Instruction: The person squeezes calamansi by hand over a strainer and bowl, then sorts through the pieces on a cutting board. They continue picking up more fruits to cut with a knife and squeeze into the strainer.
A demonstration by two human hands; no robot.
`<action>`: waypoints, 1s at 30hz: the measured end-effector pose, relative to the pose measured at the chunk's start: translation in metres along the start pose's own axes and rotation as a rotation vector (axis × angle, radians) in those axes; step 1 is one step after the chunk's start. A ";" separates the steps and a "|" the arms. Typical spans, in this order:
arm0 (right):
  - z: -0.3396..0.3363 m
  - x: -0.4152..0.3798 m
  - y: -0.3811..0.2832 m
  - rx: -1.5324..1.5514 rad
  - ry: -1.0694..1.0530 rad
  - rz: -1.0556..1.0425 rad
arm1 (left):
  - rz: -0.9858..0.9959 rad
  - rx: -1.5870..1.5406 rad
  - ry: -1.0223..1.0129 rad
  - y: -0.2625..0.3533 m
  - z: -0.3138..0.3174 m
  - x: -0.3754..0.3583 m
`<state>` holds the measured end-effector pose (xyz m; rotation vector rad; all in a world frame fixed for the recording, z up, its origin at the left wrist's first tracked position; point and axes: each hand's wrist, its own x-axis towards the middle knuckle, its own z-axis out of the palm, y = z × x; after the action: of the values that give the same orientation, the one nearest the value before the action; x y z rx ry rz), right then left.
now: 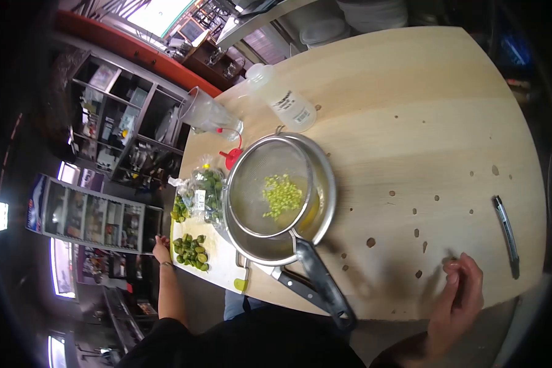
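My right hand [457, 297] hovers over the table's near right edge, fingers loosely curled with a gap to the thumb and nothing visible in them. At the far left, my left hand [161, 250] is beside the cutting board [222, 260], its small visible fingers apart. Pale green bits [282, 195] lie in a mesh strainer [251, 178], which rests on a metal bowl [326, 190] with yellowish liquid showing at one side. The strainer's black handle [325, 285] crosses a knife handle [297, 287]. Small green fruits, some seemingly cut [191, 251], are on the board.
A clear bag of green fruits [207, 193] sits behind the board. Past the bowl are a red cap with a spout [232, 158], a clear pitcher [210, 113] and a whitish plastic bottle [282, 101]. A marker pen [506, 236] lies on the right of the wooden table [411, 147].
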<state>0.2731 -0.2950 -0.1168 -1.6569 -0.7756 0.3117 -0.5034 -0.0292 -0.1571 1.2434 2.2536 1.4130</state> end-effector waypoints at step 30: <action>0.319 -0.150 -0.194 -0.423 -0.975 -0.755 | 1.015 -0.006 -0.836 0.180 0.019 -0.125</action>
<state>-0.0884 -0.1353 -0.0422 -1.3950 -2.2416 0.4257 -0.3167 -0.0758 -0.0513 2.5218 1.0454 0.7620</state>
